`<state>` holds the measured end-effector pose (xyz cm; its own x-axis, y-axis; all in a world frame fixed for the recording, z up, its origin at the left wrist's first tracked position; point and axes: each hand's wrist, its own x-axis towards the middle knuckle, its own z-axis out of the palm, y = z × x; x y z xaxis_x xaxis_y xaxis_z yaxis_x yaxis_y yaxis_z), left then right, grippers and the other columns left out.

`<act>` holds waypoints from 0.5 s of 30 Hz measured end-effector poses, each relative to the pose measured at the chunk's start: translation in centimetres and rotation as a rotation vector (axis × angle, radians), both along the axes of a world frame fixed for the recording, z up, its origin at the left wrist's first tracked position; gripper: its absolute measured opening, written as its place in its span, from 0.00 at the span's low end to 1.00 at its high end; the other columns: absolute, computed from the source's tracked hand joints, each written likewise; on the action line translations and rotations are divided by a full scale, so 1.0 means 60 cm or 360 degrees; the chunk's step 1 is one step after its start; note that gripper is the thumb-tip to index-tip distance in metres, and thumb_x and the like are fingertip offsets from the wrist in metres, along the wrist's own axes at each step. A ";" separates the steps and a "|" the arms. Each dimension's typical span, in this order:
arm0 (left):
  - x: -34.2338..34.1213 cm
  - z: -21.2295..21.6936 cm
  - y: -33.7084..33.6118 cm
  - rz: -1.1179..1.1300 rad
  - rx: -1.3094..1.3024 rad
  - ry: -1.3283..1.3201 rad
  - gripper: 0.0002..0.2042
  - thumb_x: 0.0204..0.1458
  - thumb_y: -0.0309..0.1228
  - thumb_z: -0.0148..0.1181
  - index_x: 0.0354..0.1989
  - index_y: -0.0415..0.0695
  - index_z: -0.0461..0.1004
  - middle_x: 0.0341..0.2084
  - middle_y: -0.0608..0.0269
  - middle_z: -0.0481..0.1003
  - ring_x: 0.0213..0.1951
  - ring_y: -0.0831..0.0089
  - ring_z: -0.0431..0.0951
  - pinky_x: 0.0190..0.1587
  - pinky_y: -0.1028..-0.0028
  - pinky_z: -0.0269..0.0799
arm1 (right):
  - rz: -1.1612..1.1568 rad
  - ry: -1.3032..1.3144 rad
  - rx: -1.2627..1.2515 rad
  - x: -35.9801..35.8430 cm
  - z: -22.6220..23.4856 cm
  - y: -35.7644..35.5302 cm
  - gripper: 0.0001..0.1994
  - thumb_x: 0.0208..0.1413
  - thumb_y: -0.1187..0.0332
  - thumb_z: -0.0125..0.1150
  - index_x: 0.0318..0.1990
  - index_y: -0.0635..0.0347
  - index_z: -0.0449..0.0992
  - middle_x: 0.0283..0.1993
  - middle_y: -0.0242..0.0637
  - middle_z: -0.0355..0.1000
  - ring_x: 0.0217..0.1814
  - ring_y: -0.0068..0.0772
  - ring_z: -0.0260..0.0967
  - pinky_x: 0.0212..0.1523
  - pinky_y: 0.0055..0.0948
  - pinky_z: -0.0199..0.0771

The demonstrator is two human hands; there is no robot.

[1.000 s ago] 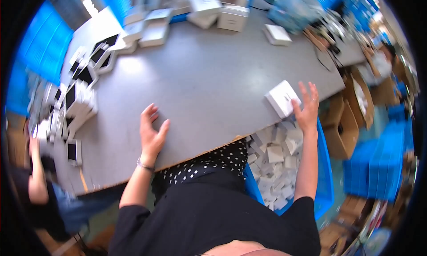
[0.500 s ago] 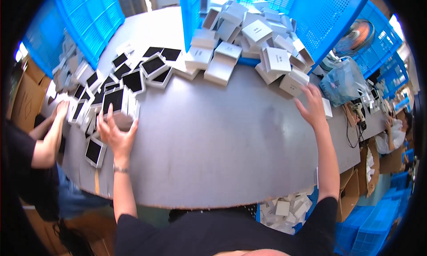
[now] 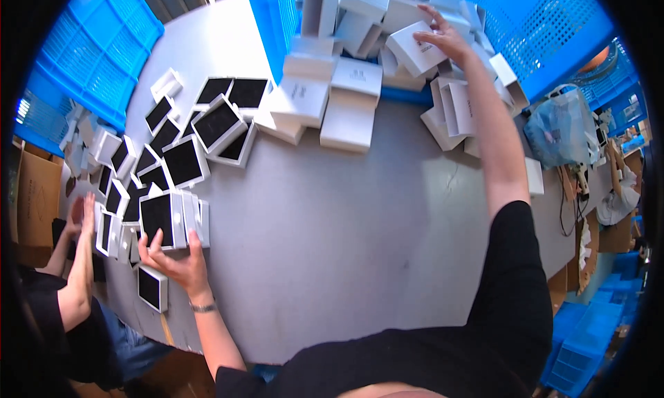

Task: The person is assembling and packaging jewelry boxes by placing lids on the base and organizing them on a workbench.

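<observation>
At the left, my left hand (image 3: 181, 266) is closed around the near end of a short row of white boxes (image 3: 176, 218) pressed side by side. Its thumb lies on their right side and its fingers on the left; the box at the left end shows a black inside. My right hand (image 3: 449, 42) reaches into the heap of white boxes at the back. The thumb touches a tilted white box (image 3: 413, 51) while the fingers stretch out above it, apart. Around the left hand lie several white boxes with black insides (image 3: 185, 161), some overlapping.
A blue crate (image 3: 546, 35) on its side holds the heap. Another blue crate (image 3: 104, 42) stands at the far left. A co-worker's hands (image 3: 84, 215) are beside the black-lined boxes. A clear plastic bag (image 3: 561, 128) lies at the right, and the grey table (image 3: 318, 239) has a curved near edge.
My right hand has moved from the heap's near right edge up and left onto a box farther back. My left hand stays at the row of boxes. The view has shifted.
</observation>
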<state>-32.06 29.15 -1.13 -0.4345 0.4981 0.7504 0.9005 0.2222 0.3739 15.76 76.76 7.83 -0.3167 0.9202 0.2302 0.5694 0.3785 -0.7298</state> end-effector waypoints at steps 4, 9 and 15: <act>0.041 0.022 -0.012 -0.0254 0.0180 0.0050 0.26 0.41 0.34 0.77 0.49 0.46 0.72 0.57 0.54 0.62 0.63 0.55 0.60 0.66 0.55 0.56 | 0.0091 -0.0665 0.0688 0.011 -0.008 -0.139 0.36 0.48 0.47 0.69 0.67 0.37 0.69 0.67 0.49 0.66 0.68 0.54 0.65 0.69 0.45 0.63; 0.161 0.026 -0.015 -0.0587 0.0124 0.0070 0.27 0.38 0.32 0.80 0.48 0.47 0.73 0.58 0.54 0.61 0.63 0.56 0.61 0.64 0.59 0.59 | -0.0088 -0.1493 0.0586 -0.023 -0.030 -0.357 0.34 0.49 0.47 0.69 0.65 0.39 0.71 0.67 0.45 0.68 0.69 0.56 0.63 0.69 0.49 0.61; 0.268 -0.010 -0.098 -0.0983 -0.0202 -0.0271 0.25 0.32 0.27 0.77 0.43 0.47 0.74 0.56 0.53 0.62 0.59 0.55 0.66 0.57 0.59 0.69 | 0.0088 -0.1914 0.0847 -0.077 -0.031 -0.459 0.34 0.48 0.50 0.72 0.65 0.37 0.69 0.70 0.47 0.63 0.63 0.50 0.68 0.63 0.46 0.65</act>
